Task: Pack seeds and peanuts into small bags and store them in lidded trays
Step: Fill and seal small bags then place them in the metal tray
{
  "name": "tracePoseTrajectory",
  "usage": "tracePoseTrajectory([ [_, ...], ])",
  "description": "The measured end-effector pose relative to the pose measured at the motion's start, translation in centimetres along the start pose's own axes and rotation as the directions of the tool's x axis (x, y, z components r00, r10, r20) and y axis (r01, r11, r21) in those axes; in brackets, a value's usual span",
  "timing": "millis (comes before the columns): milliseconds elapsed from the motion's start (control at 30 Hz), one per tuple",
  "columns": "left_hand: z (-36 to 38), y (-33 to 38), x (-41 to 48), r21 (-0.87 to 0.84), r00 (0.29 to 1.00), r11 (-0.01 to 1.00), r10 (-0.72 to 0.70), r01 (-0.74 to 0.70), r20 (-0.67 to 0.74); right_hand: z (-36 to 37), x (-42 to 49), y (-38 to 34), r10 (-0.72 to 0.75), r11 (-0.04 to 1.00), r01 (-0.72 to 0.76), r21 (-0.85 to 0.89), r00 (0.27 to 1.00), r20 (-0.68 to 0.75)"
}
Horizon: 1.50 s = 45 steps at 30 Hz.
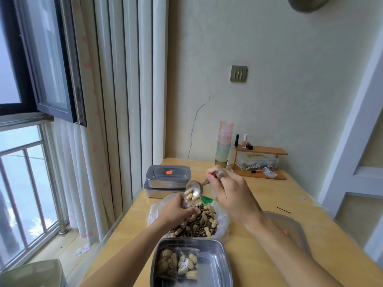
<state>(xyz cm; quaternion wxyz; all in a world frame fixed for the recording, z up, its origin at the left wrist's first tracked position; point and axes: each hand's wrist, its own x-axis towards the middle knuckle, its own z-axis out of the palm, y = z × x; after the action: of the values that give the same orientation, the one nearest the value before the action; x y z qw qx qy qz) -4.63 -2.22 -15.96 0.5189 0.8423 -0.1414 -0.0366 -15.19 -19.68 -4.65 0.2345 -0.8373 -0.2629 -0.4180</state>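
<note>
A big clear plastic bag (222,221) of peanuts and striped seeds lies open on the wooden table (269,195). My left hand (176,208) pinches a small clear bag (186,201) above the pile. My right hand (230,191) grips the handle of a metal spoon (194,188); its bowl holds a few peanuts right over the small bag. Nearest to me an open steel tray (215,253) contains two filled small bags (186,264) at its left side.
Two lidded steel trays (167,179) are stacked at the table's far left. A clear tray lid (290,226) lies under my right forearm. Stacked plastic cups (223,141) and a small wooden shelf (261,151) with bottles and a box stand at the back. A green item (207,199) lies beyond the big bag.
</note>
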Motion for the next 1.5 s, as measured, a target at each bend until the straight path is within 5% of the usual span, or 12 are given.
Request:
tracePoseTrajectory([
  [133, -0.1, 0.1, -0.3, -0.015, 0.999, 1.000, 0.014, -0.014, -0.041, 0.1, 0.2, -0.2, -0.070, 0.997, 0.069, -0.031, 0.997, -0.031],
  [400, -0.5, -0.3, -0.3, -0.032, 0.999, 0.999, 0.026, -0.027, -0.047, 0.1, 0.0, 0.3, 0.084, 0.996, -0.082, 0.047, 0.995, -0.050],
  [500, -1.3, -0.5, -0.7, -0.050, 0.999, 0.998, 0.024, -0.026, -0.044, -0.1, -0.3, 1.7, 0.251, 0.968, -0.246, 0.053, 0.958, -0.140],
  [633, -2.2, -0.8, -1.0, -0.052, 0.994, 0.999, 0.008, -0.013, -0.108, -0.6, -0.8, 3.3, 0.535, 0.845, -0.509, 0.164, 0.811, -0.237],
  [800, -3.0, -1.3, -0.7, -0.058, 0.984, 0.998, 0.015, -0.026, -0.176, 0.6, -2.5, 4.5, 0.849, 0.504, -0.767, 0.397, 0.524, -0.066],
  [900, -2.8, -1.0, -0.9, -0.066, 0.977, 0.997, 0.018, -0.033, -0.214, 2.3, -3.9, 4.9, 0.923, 0.320, -0.833, 0.451, 0.382, 0.051],
  [1100, -2.7, -1.1, -0.8, -0.027, 0.975, 0.999, 0.034, -0.041, -0.219, 4.2, -4.8, 4.7, 0.962, 0.079, -0.788, 0.611, 0.222, 0.162],
  [1300, -2.8, -1.3, -0.7, -0.014, 0.976, 1.000, 0.024, -0.028, -0.216, 4.8, -5.0, 4.6, 0.967, 0.123, -0.762, 0.636, 0.235, 0.094],
  [1500, -2.4, -1.6, -0.6, -0.003, 0.981, 1.000, 0.015, -0.015, -0.194, 4.3, -4.7, 3.9, 0.895, 0.405, -0.775, 0.486, 0.446, -0.035],
])
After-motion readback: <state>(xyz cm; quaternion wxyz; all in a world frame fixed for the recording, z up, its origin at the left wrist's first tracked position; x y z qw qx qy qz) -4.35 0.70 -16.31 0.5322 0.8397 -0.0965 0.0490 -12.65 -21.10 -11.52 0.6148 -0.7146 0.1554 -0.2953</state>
